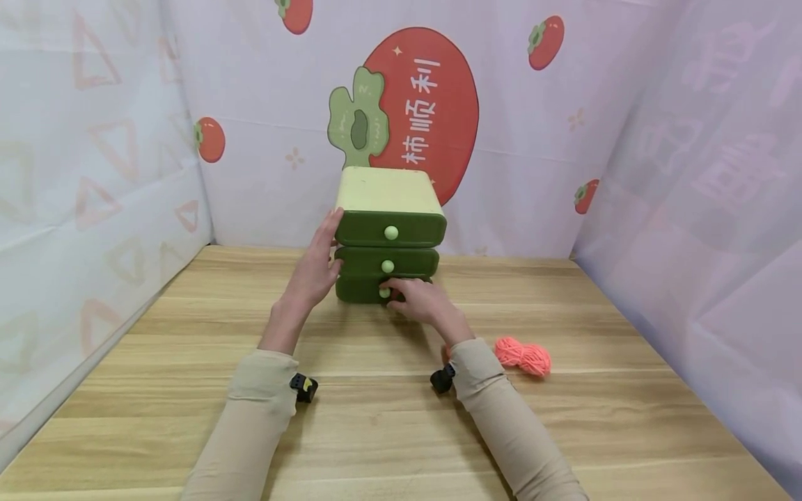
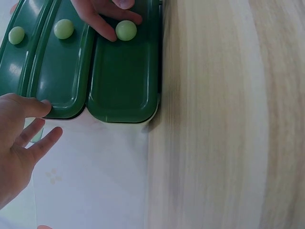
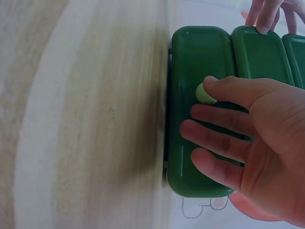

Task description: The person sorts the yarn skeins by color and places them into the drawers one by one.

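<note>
A small chest of drawers with a cream top and three dark green drawer fronts stands on the table. Each front bears a round pale green knob. My left hand rests against the chest's left side, fingers extended; in the left wrist view its thumb touches the end of the middle drawer front. Down at the bottom drawer, my right hand pinches the knob between thumb and index finger, with the other fingers loosely spread below it in the right wrist view.
A skein of coral-pink yarn lies on the wooden table, right of my right forearm. Behind the chest hangs a white cloth printed with persimmons, and similar cloth walls enclose both sides.
</note>
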